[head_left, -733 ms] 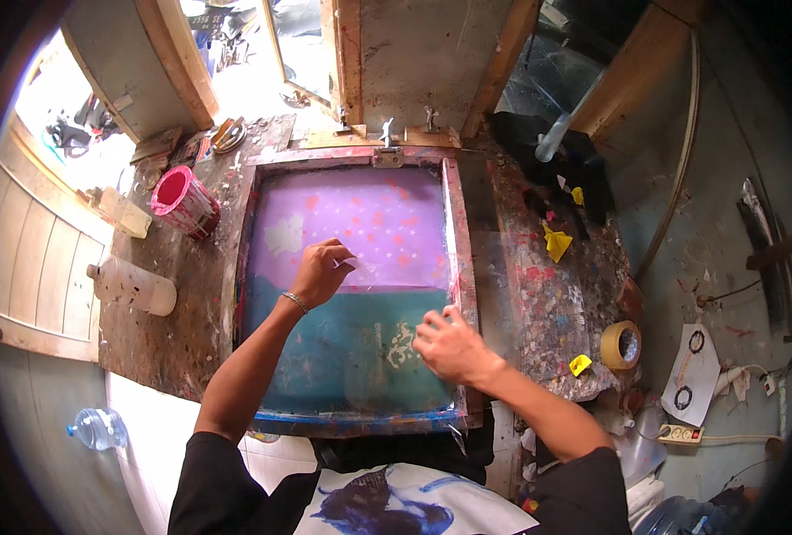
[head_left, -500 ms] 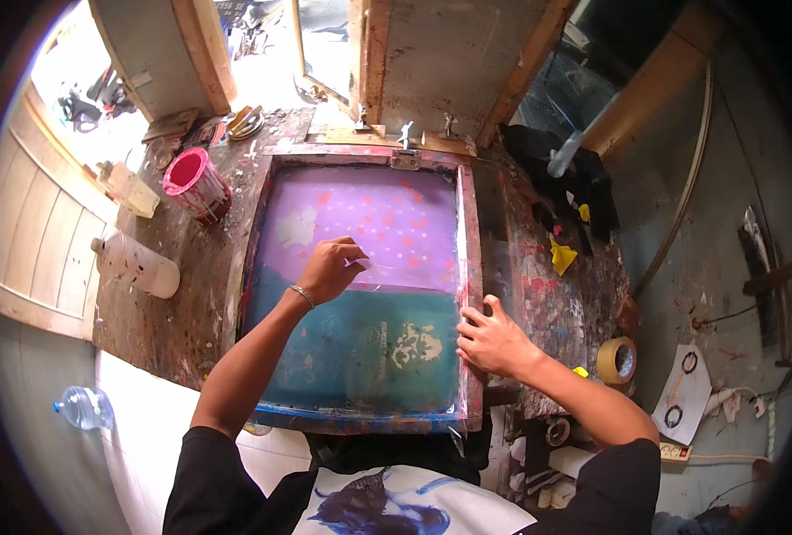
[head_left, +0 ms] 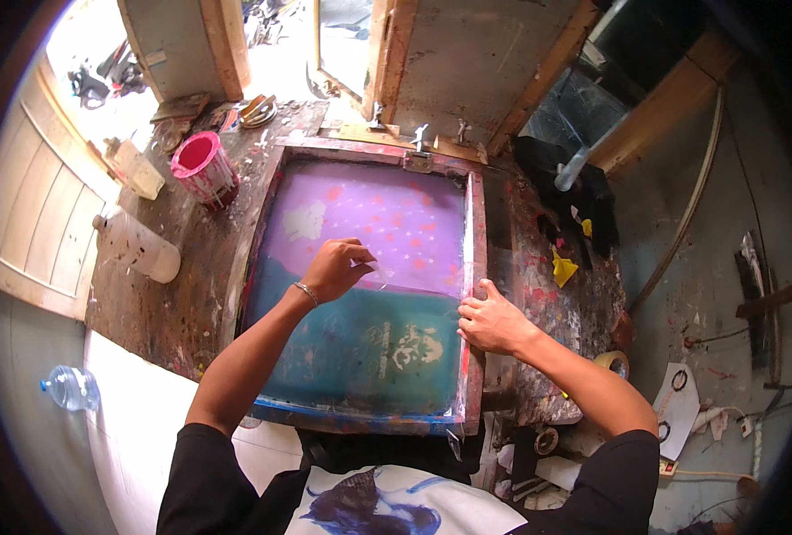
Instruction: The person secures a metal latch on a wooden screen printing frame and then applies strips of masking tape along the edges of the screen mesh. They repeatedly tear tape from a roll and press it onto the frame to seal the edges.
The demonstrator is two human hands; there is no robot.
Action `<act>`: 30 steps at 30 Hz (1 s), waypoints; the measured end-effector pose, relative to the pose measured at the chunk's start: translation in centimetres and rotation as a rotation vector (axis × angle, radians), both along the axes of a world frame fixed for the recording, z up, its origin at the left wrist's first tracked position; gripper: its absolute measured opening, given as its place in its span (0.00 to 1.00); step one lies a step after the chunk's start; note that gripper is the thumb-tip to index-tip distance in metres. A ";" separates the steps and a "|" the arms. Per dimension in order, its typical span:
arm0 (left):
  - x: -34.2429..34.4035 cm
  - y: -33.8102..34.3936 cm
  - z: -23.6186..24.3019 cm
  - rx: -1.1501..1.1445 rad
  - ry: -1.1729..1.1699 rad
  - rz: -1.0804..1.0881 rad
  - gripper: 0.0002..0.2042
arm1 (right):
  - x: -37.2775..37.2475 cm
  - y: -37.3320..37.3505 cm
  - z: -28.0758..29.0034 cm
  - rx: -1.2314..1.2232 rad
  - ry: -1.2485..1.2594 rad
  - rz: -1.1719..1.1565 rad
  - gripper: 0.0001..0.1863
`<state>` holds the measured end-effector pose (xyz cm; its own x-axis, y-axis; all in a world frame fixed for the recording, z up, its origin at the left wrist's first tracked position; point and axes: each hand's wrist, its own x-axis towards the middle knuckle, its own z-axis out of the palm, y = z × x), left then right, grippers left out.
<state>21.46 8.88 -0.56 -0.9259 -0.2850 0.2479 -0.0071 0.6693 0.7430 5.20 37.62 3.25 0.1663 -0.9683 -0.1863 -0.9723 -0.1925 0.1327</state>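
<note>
A screen-printing frame (head_left: pixel 474 383) lies on the worktable, its mesh purple with pale stars and red spots in the upper half and teal with pale designs (head_left: pixel 416 348) below. Over the middle of the mesh is my left hand (head_left: pixel 335 269), thumb and fingers pinched on a small clear strip (head_left: pixel 381 275); its exact kind is hard to make out. My right hand (head_left: pixel 496 321) grips the frame's right side, fingers curled over the inner edge. A metal hinge clamp (head_left: pixel 419 160) sits at the frame's far edge.
On the paint-stained table (head_left: pixel 137 308) stand a pink paint bucket (head_left: pixel 204 169) and a white bottle (head_left: pixel 137 245) at left. Yellow scraps (head_left: pixel 563 267), a tape roll (head_left: pixel 613 364) and black cloth (head_left: pixel 596 209) are at right. A clear water jug (head_left: pixel 70 389) is below left.
The whole view has shifted slightly. My left hand keeps its pinch on the clear strip near the same spot of mesh. My right hand has slid slightly up the frame's side.
</note>
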 end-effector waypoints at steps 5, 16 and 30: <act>0.0 -0.4 -0.2 -0.052 0.077 -0.080 0.05 | -1.3 -0.6 3.9 -0.186 -0.100 -0.223 0.13; 2.1 0.2 -0.6 -0.078 -0.014 0.015 0.09 | -0.9 -2.4 -2.0 -0.526 -0.717 -0.771 0.07; 6.4 3.1 -0.7 -0.347 0.207 -0.117 0.08 | 1.4 1.6 -2.0 -0.644 -0.786 -0.584 0.03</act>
<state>27.88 11.99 -1.26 -0.8677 -0.0475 0.4948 0.2095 0.8677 0.4507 6.55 39.23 1.27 -0.4841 -0.8134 0.3225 -0.7483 0.1939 -0.6344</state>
